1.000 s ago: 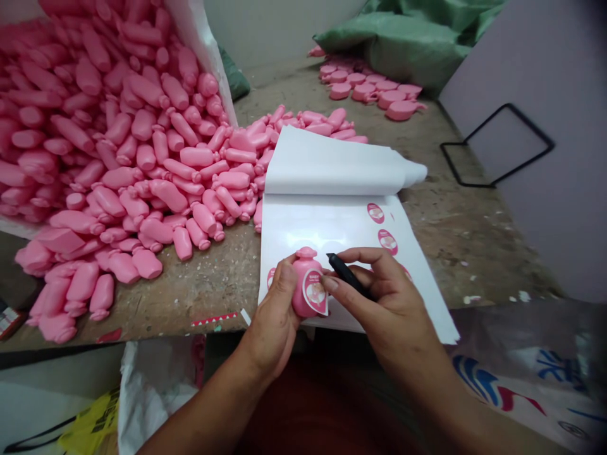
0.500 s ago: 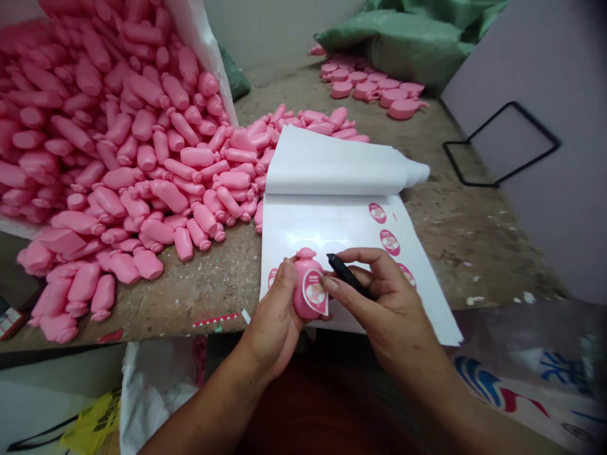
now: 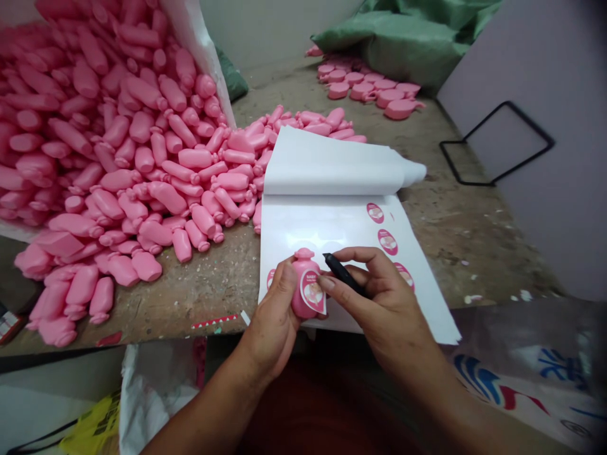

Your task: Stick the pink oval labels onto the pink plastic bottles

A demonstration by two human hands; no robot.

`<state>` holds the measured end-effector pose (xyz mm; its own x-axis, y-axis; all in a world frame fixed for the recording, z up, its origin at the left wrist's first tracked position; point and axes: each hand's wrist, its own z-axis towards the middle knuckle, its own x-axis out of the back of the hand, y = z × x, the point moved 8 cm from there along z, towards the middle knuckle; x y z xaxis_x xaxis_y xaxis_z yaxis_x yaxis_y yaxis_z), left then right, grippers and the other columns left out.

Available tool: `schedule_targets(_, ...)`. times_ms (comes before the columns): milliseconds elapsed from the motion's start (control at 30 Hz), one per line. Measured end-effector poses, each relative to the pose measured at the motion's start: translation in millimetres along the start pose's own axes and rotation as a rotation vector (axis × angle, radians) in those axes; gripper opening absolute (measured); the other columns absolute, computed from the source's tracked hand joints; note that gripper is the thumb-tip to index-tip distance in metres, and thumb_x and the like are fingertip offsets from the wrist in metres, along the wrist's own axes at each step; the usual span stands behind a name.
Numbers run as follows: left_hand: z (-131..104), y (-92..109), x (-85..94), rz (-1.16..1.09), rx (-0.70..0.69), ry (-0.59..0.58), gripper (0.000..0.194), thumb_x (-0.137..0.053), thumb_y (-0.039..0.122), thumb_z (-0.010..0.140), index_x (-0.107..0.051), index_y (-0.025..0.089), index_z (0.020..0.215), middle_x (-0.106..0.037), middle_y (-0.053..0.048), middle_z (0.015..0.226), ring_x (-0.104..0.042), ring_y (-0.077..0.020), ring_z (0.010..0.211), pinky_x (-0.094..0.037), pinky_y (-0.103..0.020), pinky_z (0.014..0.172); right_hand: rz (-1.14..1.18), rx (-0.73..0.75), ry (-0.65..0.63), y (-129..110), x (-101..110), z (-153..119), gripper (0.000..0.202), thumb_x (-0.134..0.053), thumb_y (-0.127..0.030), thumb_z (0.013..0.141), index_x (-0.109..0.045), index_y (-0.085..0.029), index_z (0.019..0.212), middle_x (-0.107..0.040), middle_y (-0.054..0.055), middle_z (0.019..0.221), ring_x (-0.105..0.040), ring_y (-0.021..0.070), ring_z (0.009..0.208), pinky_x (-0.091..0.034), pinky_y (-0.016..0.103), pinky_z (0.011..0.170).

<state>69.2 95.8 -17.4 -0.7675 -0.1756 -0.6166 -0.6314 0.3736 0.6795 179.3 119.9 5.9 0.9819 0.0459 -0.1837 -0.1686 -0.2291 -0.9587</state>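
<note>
My left hand (image 3: 272, 322) grips a small pink bottle (image 3: 301, 297) upright by its side, above the near edge of the sticker sheets. A drop-shaped label (image 3: 313, 292) lies on the bottle's front, its pointed lower corner standing out past the bottle's side. My right hand (image 3: 389, 303) is closed round a black pen-like tool (image 3: 345, 273) with its tip pointing up and left. The thumb of that hand touches the label's right edge. Beneath both hands lie white sticker sheets (image 3: 308, 221), the upper part folded back, with several round pink stickers on the right side.
Pink bottles (image 3: 161, 158) spill from a white sack at the left onto the worktable (image 3: 184, 297). Flat pink pieces (image 3: 389, 98) lie at the back beside a green bag (image 3: 393, 38). A black wire frame (image 3: 497, 142) stands at the right. Printed plastic (image 3: 521, 379) is at lower right.
The view has shifted very slightly. Both hands, the bottle and the black tool keep nearly the same pose, with the right thumb still at the label.
</note>
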Motion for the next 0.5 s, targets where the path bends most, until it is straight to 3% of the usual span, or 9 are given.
schedule_targets(167, -0.9, 0.4, -1.7, 0.015, 0.012, -0.005, 0.037, -0.053, 0.05, 0.097, -0.061, 0.022, 0.119, -0.067, -0.007, 0.111, -0.063, -0.0186, 0.099, -0.05, -0.028, 0.079, -0.045, 0.036, 0.011, -4.2, 0.5, -1.1, 0.031, -0.077, -0.036, 0.077, -0.056, -0.028, 0.099, -0.067, -0.006, 0.068, -0.062, 0.0144, 0.055, -0.051, 0.027, 0.054)
schedule_targets(300, -2.3, 3.5, -2.8, 0.023, 0.026, 0.01, 0.027, -0.054, 0.038, 0.098, -0.063, 0.022, 0.118, -0.067, -0.005, 0.11, -0.062, -0.0148, 0.096, -0.048, -0.024, 0.076, -0.106, 0.07, 0.043, -6.5, 2.5, -2.2, 0.031, -0.077, -0.035, 0.077, -0.056, -0.028, 0.1, -0.067, -0.005, 0.07, -0.061, 0.0145, 0.06, -0.048, 0.025, 0.053)
schedule_targets(500, -4.3, 3.4, -0.6, 0.021, 0.046, -0.015, 0.032, -0.063, 0.028, 0.093, -0.064, 0.026, 0.124, -0.066, -0.006, 0.123, -0.06, -0.0173, 0.109, -0.048, -0.028, 0.088, -0.152, 0.064, 0.075, -8.7, 4.6, -1.6, 0.034, -0.077, -0.038, 0.076, -0.056, -0.027, 0.101, -0.065, -0.005, 0.067, -0.059, 0.0146, 0.06, -0.047, 0.026, 0.054)
